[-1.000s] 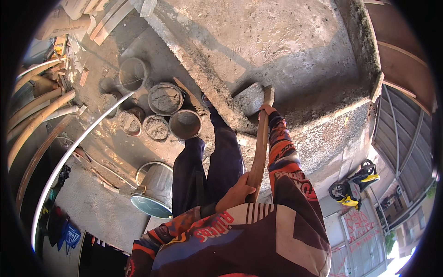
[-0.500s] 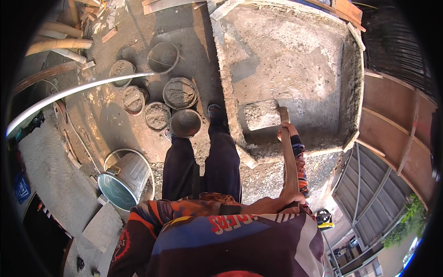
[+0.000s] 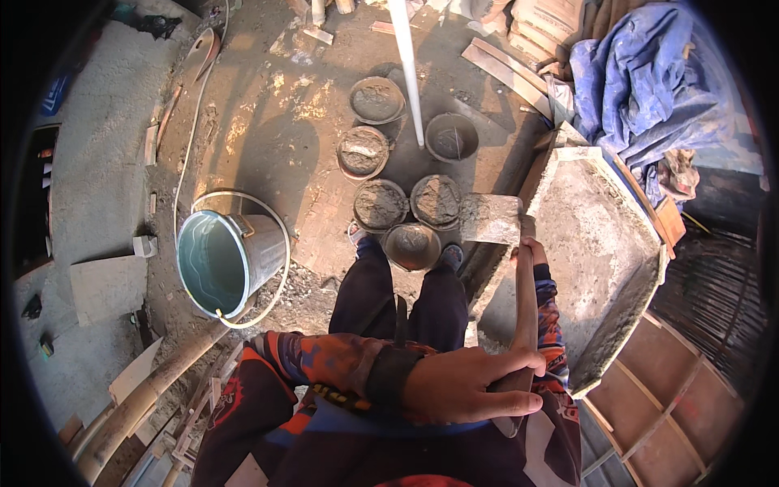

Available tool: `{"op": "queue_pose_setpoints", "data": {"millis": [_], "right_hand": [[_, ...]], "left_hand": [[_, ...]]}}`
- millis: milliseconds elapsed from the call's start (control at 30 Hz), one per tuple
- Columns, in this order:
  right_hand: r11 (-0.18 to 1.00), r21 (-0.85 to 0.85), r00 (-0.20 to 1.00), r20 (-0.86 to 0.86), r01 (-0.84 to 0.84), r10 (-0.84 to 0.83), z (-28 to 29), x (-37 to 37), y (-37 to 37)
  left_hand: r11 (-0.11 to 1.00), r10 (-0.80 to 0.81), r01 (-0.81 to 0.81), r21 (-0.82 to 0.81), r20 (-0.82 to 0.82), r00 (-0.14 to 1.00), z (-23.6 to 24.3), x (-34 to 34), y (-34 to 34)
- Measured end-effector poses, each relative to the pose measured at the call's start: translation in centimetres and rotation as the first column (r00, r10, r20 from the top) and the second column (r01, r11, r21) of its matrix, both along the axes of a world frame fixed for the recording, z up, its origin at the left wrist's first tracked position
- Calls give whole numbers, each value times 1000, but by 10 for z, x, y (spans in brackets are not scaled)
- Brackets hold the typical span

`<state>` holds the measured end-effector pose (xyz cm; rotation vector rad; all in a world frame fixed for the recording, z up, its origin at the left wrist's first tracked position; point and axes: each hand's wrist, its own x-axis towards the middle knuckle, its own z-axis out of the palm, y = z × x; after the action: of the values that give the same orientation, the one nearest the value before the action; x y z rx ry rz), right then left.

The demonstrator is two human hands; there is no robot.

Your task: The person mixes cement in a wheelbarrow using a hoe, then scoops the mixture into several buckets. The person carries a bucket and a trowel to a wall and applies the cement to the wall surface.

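Note:
Both my hands are on a hoe with a wooden handle (image 3: 525,308). My left hand (image 3: 466,383), with a black band at the wrist, is closed around the handle's lower end by my body. Farther up, just below the blade, my right hand (image 3: 530,253) grips the handle. The hoe's blade (image 3: 489,217), coated with grey wet mix, is over the left rim of the mixing trough (image 3: 600,252), beside a bucket full of mix (image 3: 436,200). Between my feet stands another bucket (image 3: 412,246) with grey mix low inside.
More mix-filled buckets (image 3: 380,204) stand ahead of my feet, near a dark bucket (image 3: 452,136). At left, a large tilted bucket (image 3: 213,264) holds water, with a pale hose around it. A white pole (image 3: 407,69) crosses ahead. A blue tarp (image 3: 641,77) lies beyond the trough.
The hoe has moved left, from inside the trough to its rim beside the buckets, both hands still gripping it. My view has turned left, bringing the tarp into sight.

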<state>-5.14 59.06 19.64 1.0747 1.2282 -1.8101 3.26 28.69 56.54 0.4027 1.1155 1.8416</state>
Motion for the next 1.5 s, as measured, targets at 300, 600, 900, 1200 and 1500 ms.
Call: {"op": "queue_pose_setpoints", "data": {"millis": [300, 600, 900, 1200, 1500], "right_hand": [[815, -169, 824, 33, -554, 566, -48, -110, -319], [704, 558, 572, -430, -440, 698, -119, -72, -523], [367, 840, 584, -76, -399, 808, -279, 83, -599], [429, 824, 594, -144, -372, 791, -229, 136, -559], [336, 743, 637, 153, -578, 756, -274, 48, -620]], "left_hand": [[917, 383, -388, -91, -62, 922, -19, 17, -168], [913, 392, -395, -100, 478, 786, -165, 172, -339], [171, 777, -96, -981, 74, 626, -538, 390, -307], [245, 814, -90, -965, 155, 560, -520, 432, -251], [141, 767, -69, -988, 65, 638, -456, 320, -349]]}}
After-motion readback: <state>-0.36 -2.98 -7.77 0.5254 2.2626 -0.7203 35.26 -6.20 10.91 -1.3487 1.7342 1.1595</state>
